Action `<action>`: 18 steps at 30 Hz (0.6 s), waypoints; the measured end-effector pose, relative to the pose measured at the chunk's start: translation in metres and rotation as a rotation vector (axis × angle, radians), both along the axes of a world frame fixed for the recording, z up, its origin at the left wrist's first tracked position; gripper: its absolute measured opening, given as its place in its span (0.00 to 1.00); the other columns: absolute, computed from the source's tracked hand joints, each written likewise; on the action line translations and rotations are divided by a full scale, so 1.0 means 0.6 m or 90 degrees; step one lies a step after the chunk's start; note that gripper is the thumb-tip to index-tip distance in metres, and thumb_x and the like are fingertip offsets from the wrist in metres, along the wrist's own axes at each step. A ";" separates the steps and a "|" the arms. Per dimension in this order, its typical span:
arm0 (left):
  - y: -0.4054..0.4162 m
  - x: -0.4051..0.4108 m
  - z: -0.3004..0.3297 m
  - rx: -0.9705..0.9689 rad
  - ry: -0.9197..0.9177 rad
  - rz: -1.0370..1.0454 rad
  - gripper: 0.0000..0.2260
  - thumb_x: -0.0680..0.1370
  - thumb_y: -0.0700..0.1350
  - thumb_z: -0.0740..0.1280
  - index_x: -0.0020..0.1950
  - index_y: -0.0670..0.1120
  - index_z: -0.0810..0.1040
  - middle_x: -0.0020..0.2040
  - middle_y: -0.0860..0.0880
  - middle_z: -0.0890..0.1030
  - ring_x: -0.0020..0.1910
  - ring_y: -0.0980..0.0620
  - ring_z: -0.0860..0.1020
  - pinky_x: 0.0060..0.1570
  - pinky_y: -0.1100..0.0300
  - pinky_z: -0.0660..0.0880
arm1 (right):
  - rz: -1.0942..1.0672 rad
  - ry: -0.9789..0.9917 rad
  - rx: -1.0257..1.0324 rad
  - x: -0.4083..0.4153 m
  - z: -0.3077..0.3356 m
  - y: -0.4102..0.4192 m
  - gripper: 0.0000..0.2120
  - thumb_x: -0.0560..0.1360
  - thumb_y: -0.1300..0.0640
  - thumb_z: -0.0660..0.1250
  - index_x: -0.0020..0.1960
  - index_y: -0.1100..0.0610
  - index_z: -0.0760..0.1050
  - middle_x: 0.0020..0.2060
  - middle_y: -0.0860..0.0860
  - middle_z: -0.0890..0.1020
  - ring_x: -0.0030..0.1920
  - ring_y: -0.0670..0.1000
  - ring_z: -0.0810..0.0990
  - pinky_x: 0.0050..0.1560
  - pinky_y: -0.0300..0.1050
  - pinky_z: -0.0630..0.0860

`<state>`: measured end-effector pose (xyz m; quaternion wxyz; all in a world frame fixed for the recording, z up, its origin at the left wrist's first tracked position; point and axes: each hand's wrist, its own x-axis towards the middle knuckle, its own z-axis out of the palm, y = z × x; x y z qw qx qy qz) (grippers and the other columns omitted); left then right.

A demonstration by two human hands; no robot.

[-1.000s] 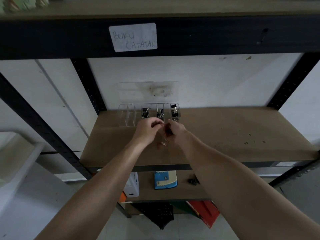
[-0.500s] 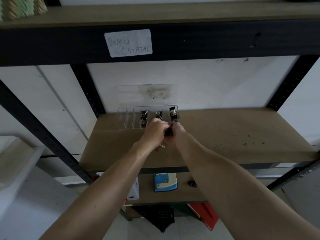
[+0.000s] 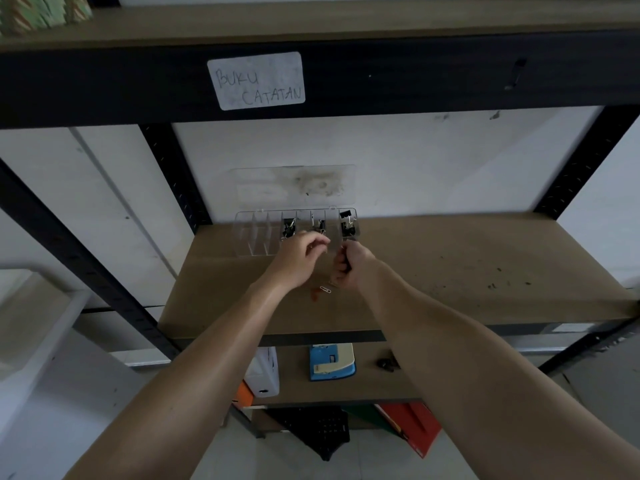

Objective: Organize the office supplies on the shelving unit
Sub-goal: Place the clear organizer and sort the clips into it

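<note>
Head view: right hand (image 3: pixel 351 268) curls around something dark, contents indistinct.

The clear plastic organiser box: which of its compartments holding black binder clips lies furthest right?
The end compartment at the right edge of the clear plastic organiser box; the other two filled ones sit further left, behind the hands.

Bare shelf board (image 3: pixel 467 271) right; clear organizer (image 3: pixel 277 233) blocks rear-left.
</note>
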<state>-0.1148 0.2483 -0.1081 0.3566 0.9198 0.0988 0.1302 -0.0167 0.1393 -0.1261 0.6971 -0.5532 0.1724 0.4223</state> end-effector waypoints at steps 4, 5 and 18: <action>0.036 -0.027 -0.020 0.006 0.194 -0.072 0.11 0.80 0.44 0.68 0.62 0.52 0.79 0.57 0.56 0.80 0.58 0.56 0.77 0.58 0.59 0.72 | 0.013 -0.051 -0.046 0.005 -0.006 -0.007 0.18 0.81 0.58 0.56 0.32 0.52 0.63 0.22 0.47 0.62 0.20 0.47 0.56 0.20 0.37 0.54; 0.042 -0.033 -0.023 0.013 0.225 -0.081 0.13 0.79 0.43 0.70 0.62 0.53 0.79 0.55 0.57 0.80 0.56 0.56 0.78 0.55 0.60 0.72 | 0.017 -0.051 -0.055 0.005 -0.008 -0.008 0.18 0.81 0.57 0.56 0.32 0.52 0.64 0.22 0.47 0.62 0.21 0.47 0.56 0.20 0.37 0.54; 0.019 -0.015 -0.047 0.071 0.230 -0.099 0.22 0.75 0.44 0.74 0.68 0.49 0.76 0.54 0.52 0.78 0.45 0.57 0.75 0.42 0.65 0.68 | 0.043 -0.079 -0.072 0.017 -0.012 -0.021 0.16 0.78 0.60 0.55 0.32 0.53 0.63 0.21 0.48 0.61 0.20 0.48 0.55 0.21 0.36 0.54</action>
